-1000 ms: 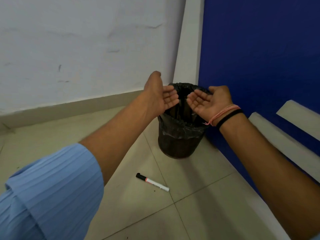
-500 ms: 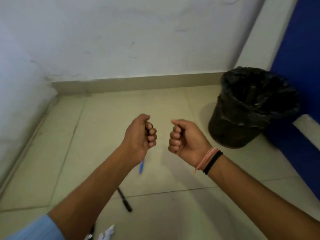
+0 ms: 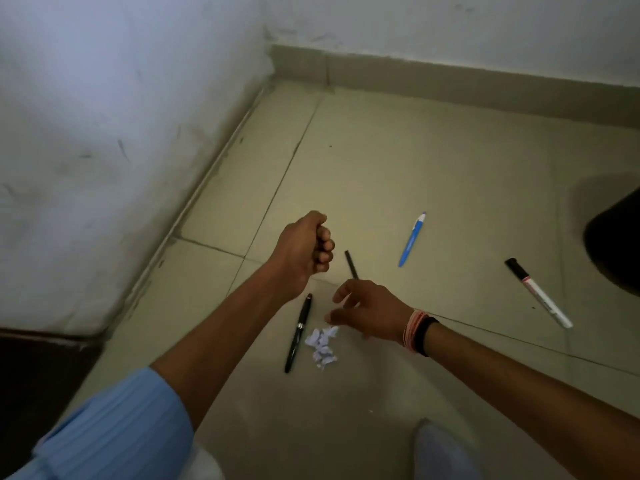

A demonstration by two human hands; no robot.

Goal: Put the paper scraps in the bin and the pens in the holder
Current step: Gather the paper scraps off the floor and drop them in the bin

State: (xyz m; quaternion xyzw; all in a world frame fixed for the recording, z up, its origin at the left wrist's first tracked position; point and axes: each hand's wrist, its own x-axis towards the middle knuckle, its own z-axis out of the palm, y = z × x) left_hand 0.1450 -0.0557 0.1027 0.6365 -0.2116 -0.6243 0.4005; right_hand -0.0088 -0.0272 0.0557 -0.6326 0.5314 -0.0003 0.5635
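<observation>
From the head cam, the left hand (image 3: 304,249) is balled into a fist above the tiled floor (image 3: 450,174), and I can't tell if anything's in that grip, while the right hand (image 3: 369,313) hangs loose-fingered, holding nothing, right over the little pile of paper scraps (image 3: 322,346). On the floor: a black pen (image 3: 298,332) just left of the scraps, another dark pen (image 3: 351,264) poking out past the right hand, a blue pen (image 3: 411,240) and a white marker (image 3: 538,292) off to the right. The bin (image 3: 616,247) is barely in view at the right edge.

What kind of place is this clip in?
Probably a bare indoor room corner: tiled floor, scuffed white walls meeting at a skirting board, pens and paper scraps on the floor.
</observation>
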